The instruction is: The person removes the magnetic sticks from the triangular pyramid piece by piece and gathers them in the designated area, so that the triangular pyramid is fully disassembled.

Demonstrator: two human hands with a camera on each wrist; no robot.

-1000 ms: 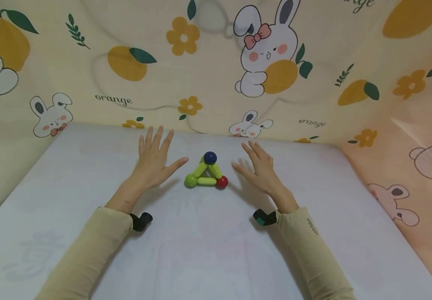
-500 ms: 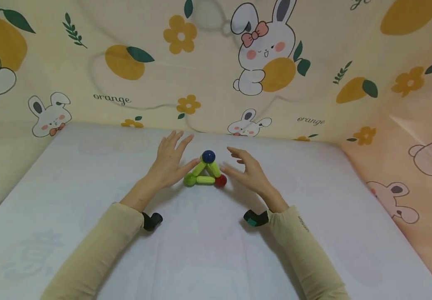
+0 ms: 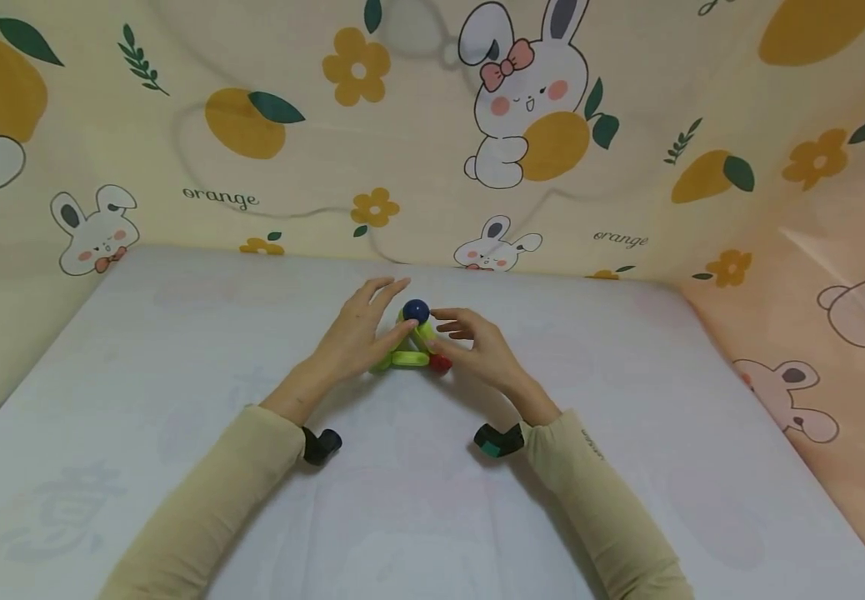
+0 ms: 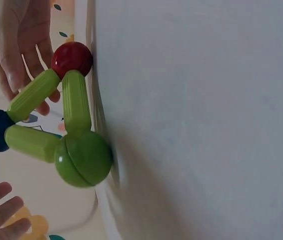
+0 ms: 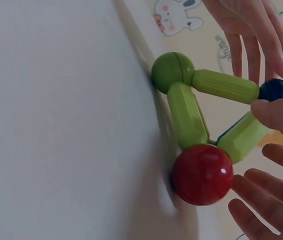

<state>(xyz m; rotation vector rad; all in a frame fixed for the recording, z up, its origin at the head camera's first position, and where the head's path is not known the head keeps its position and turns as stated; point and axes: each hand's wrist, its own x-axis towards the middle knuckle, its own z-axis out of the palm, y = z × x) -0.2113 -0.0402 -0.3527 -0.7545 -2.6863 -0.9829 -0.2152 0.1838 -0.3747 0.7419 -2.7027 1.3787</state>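
Observation:
A triangular frame of magnetic balls and rods stands upright on the table between the two hands. Its dark blue ball (image 3: 416, 312) is at the top, the green ball (image 4: 84, 159) at the lower left and the red ball (image 5: 202, 174) at the lower right. Light green rods (image 3: 410, 358) join them. My left hand (image 3: 353, 332) is on the frame's left, its thumb tip just below the blue ball. From the right comes my right hand (image 3: 483, 354), thumb by the right-hand rod. Fingers of both are bent loosely around the frame without a visible grip; whether they touch it is unclear.
White cloth (image 3: 402, 517) covers the table. A curtain (image 3: 267, 50) printed with rabbits and oranges rises along its back and sides. Small black wrist cameras sit at both cuffs, the left camera (image 3: 322, 447) and the right camera (image 3: 498, 441).
Both hands have moved inward from either side to the frame, and their fingers have bent more. The frame itself has stayed in place on the table.

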